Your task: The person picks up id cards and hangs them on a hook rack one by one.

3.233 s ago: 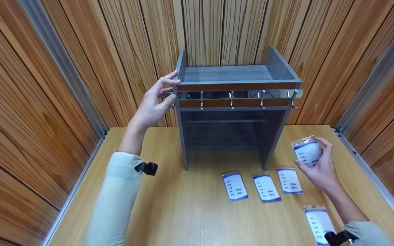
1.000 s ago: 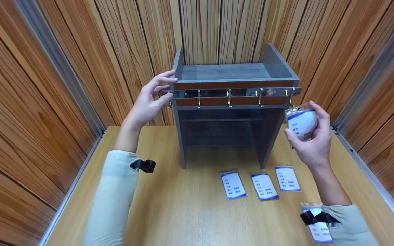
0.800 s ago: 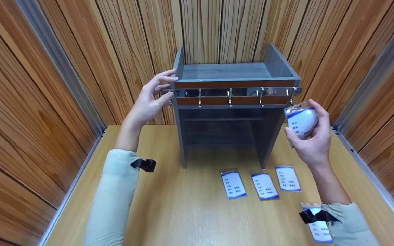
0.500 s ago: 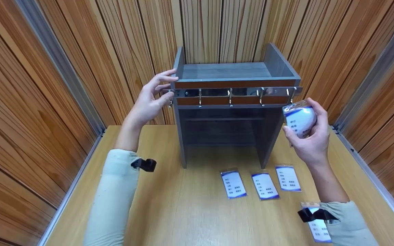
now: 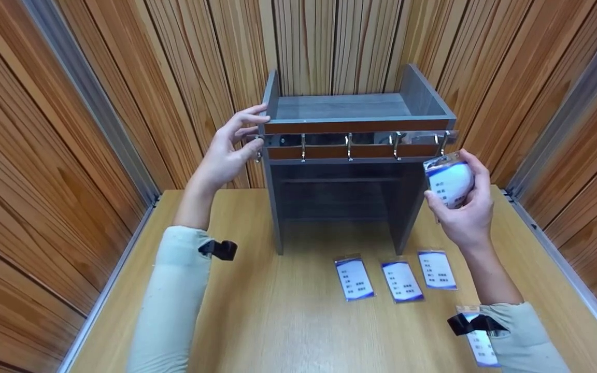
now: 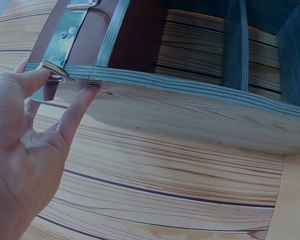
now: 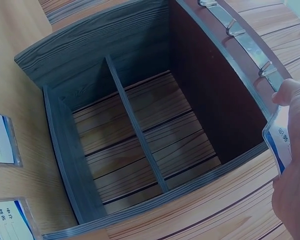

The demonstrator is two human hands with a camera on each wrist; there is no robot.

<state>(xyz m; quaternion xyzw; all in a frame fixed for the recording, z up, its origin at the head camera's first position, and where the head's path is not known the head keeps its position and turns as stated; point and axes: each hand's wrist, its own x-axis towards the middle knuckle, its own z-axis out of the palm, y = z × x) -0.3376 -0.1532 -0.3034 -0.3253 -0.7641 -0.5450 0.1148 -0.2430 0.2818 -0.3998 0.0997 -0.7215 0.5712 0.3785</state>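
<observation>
In the head view my left hand (image 5: 233, 147) holds the left end of a metal hook rail (image 5: 329, 139) on the front of a grey wooden shelf (image 5: 412, 186). Its thumb lies on the end hook (image 6: 55, 70), while one finger touches the shelf's side. My right hand (image 5: 467, 212) holds a clear-sleeved name badge (image 5: 446, 181) with a blue and white card between thumb and fingers. The badge is raised, its slotted top just below the rightmost hook (image 5: 443, 144). In the right wrist view only part of the badge (image 7: 280, 137) shows beside the hand.
Three similar badges lie on the wooden table (image 5: 298, 321) in front of the shelf: a left one (image 5: 354, 280), a middle one (image 5: 402, 282) and a right one (image 5: 437, 270). Another badge (image 5: 482, 347) is partly under the right sleeve. Wood-panelled walls (image 5: 96, 155) stand close around.
My right hand has lifted the badge from low over the table up to the rightmost hook, lately shifting slightly left. The left hand keeps its place at the rail's end.
</observation>
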